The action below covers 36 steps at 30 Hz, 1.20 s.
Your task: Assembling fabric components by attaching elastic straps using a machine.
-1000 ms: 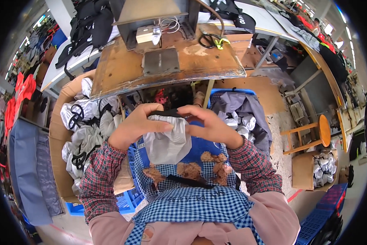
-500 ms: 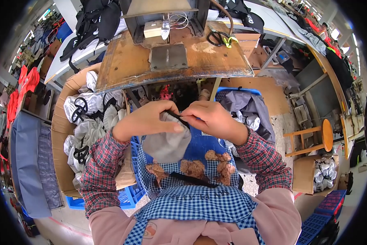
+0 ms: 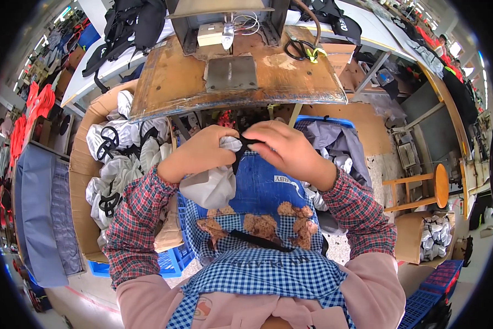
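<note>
A soft light-grey fabric piece [image 3: 209,187] hangs bunched in front of my apron. It looks like a small bag, but its folds hide the full shape. My left hand [image 3: 207,149] is closed round its upper part, and some pale cloth bulges out between thumb and fingers. Along its right side runs a black band [image 3: 240,156]. My right hand [image 3: 288,149] pinches this band near the top, thumb below and fingers above. Both hands are close together, just in front of the worn wooden table [image 3: 290,82].
To the left stands a cardboard box [image 3: 85,186] of white cloth pieces with black cords. A blue crate [image 3: 312,118] with grey cloth is on the right, near a wooden stool [image 3: 439,185]. Black-handled scissors [image 3: 298,50] lie on the table beneath a machine housing.
The fabric piece has shifted left and turned, so its black edge now hangs down between my hands. My right-hand fingers have spread over the band, and my left hand has gathered the cloth.
</note>
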### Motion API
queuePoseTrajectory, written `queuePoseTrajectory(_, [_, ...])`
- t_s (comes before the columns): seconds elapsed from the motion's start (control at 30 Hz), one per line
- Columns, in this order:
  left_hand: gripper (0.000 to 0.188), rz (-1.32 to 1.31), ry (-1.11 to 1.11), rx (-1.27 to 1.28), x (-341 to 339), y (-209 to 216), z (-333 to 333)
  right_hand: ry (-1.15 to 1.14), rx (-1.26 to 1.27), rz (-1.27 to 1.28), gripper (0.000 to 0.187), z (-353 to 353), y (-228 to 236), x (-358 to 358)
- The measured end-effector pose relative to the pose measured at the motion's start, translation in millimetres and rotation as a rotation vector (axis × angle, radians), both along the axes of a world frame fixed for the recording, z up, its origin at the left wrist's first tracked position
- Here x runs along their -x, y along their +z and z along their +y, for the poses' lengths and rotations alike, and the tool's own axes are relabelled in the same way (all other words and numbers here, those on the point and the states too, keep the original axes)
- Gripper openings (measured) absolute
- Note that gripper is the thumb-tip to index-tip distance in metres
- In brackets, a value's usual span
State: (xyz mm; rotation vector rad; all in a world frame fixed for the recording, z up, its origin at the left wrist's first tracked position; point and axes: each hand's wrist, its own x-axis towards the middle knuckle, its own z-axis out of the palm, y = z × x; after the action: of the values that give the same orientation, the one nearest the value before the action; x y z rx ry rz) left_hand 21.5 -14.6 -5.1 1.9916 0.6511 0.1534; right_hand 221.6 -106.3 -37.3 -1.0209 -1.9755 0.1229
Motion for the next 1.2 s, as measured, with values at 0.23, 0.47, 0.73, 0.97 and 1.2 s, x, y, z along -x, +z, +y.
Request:
queuePoseTrajectory(0.23, [0.038, -0.005, -0.078, -0.039, -1, -8, 17, 0.105, -0.095, -0.326, 0.021, 18, 10, -6])
queuePoseTrajectory(0.47, [0.042, 0.005, -0.048, -0.072, -3, -4, 39, 0.140, 0.093, -0.213, 0.014, 42, 15, -15])
queuePoseTrajectory(0.73, [0.043, 0.050, 0.028, 0.043, -9, 13, 74, -0.008, 0.084, -0.034, 0.011, 74, 13, -15])
queuePoseTrajectory(0.97, [0.047, -0.024, 0.167, 0.183, -17, 16, 124, -0.082, 0.184, 0.159, 0.012, 123, 12, -22])
queuePoseTrajectory(1.2, [0.029, -0.162, 0.170, 0.216, -19, -11, 187, -0.105, 0.356, 0.191, 0.016, 162, 11, -29])
